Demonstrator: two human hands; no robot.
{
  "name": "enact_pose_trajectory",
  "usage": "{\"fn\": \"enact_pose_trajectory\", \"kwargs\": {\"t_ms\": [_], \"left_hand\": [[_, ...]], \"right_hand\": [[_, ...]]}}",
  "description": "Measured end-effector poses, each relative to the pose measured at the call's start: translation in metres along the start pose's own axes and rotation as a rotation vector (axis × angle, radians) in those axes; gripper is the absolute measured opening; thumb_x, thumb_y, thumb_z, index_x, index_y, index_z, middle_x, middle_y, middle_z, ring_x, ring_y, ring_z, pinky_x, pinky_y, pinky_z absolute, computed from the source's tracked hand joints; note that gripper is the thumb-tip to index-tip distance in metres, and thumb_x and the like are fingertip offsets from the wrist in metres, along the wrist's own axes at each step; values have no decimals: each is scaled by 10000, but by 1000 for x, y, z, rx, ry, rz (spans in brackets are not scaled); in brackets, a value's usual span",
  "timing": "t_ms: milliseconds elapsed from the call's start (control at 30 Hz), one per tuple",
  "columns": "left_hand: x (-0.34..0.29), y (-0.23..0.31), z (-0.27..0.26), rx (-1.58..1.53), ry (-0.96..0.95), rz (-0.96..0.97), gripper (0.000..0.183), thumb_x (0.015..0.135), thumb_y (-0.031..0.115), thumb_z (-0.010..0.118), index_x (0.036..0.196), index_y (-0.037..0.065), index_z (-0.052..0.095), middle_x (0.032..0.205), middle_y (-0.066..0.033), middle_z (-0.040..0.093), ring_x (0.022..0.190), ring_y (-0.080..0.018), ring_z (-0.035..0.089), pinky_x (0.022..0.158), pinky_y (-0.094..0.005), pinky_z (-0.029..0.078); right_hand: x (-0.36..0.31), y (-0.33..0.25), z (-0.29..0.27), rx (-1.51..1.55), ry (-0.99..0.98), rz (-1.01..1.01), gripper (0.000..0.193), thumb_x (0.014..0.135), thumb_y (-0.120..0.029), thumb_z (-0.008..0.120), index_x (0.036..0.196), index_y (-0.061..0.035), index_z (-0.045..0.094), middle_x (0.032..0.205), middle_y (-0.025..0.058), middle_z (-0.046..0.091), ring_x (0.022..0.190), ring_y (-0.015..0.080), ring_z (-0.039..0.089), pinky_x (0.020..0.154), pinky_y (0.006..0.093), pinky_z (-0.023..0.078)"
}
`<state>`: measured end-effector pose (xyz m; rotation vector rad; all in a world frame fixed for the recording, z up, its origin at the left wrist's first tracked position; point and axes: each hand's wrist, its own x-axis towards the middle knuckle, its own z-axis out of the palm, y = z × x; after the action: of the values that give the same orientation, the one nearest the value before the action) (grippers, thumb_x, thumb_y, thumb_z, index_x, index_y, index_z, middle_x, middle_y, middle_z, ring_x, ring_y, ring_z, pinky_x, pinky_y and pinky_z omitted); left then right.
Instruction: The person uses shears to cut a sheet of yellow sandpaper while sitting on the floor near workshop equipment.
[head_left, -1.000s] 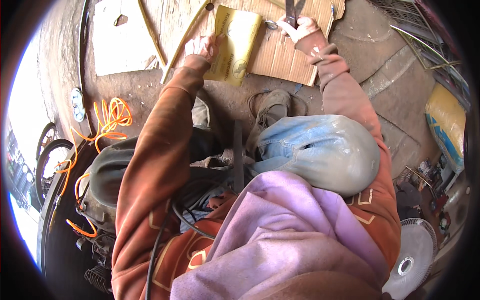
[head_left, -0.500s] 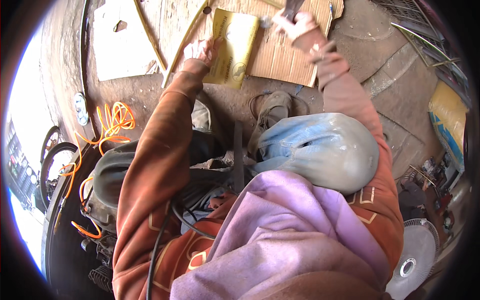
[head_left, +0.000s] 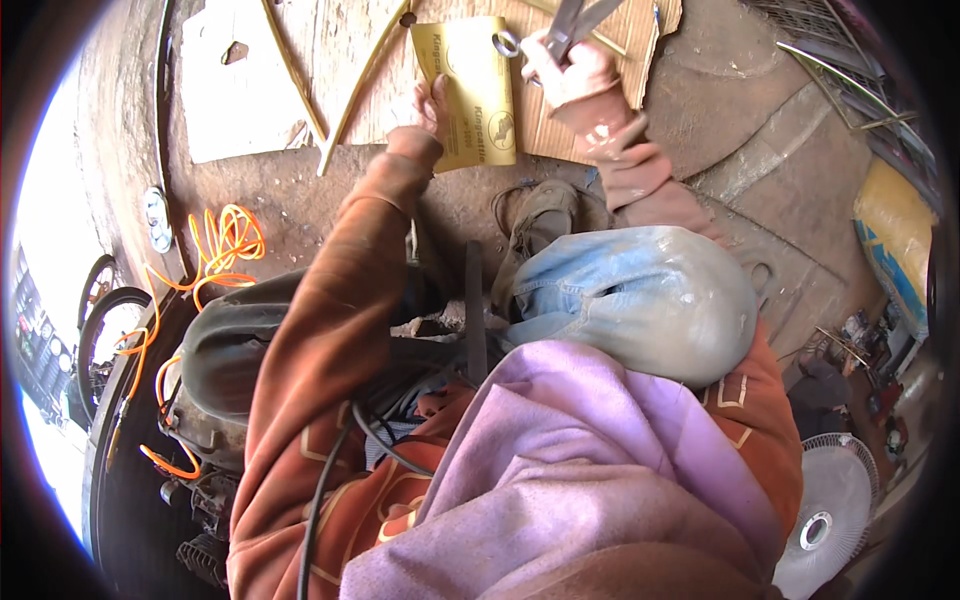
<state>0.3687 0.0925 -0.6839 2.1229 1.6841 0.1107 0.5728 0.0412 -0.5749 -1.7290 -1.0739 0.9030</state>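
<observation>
A yellow printed sheet of sandpaper (head_left: 478,95) lies over cardboard at the top of the view. My left hand (head_left: 432,108) grips its left edge, thumb on top and the other fingers partly hidden. To the right of the sheet, my right hand (head_left: 575,78) is closed around a pair of metal scissors (head_left: 568,25). Their blades are spread and point away from me; one ring handle sticks out toward the sheet. The scissors and the sandpaper are apart.
Cardboard (head_left: 560,135) lies on the dirt floor, with thin wooden strips (head_left: 362,85) across it. An orange hose (head_left: 232,235) coils at the left. At the right are a yellow sack (head_left: 893,235) and a round fan (head_left: 830,510). My shoe (head_left: 545,220) stands just below the cardboard.
The sandpaper has turned more upright, and my left hand has shifted right and lower along its edge. My right hand has come slightly nearer, and the scissors' spread blades now show.
</observation>
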Motion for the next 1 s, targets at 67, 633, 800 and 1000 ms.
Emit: {"fn": "enact_pose_trajectory", "kwargs": {"t_ms": [67,633,800,1000], "left_hand": [[-2,8,-9,-87,-145,-5,495,930,460,350,957,52,628,901,-202,640,848,-385,611,777,-451,474],[3,3,-13,20,-235,-21,491,930,460,349,979,54,620,915,-203,638,863,-380,608,784,-453,470],[3,5,-14,21,-257,-11,490,930,459,348,985,54,618,919,-203,637,868,-379,607,786,-453,469],[7,10,-18,3,-249,-3,488,930,459,348,993,55,615,924,-203,637,873,-377,606,789,-454,468]], "right_hand": [[3,36,1,-460,-67,-203,153,848,-176,618,911,-38,637,726,75,656,612,128,623,585,272,506],[47,40,7,384,62,105,176,875,-187,590,932,-29,640,773,64,663,639,146,620,561,298,480],[28,54,8,-103,-34,152,165,848,-166,633,825,-2,626,695,109,631,519,158,567,479,272,450],[-6,45,7,115,-78,396,213,851,-248,633,801,-43,603,570,36,573,487,144,552,462,308,424]]}}
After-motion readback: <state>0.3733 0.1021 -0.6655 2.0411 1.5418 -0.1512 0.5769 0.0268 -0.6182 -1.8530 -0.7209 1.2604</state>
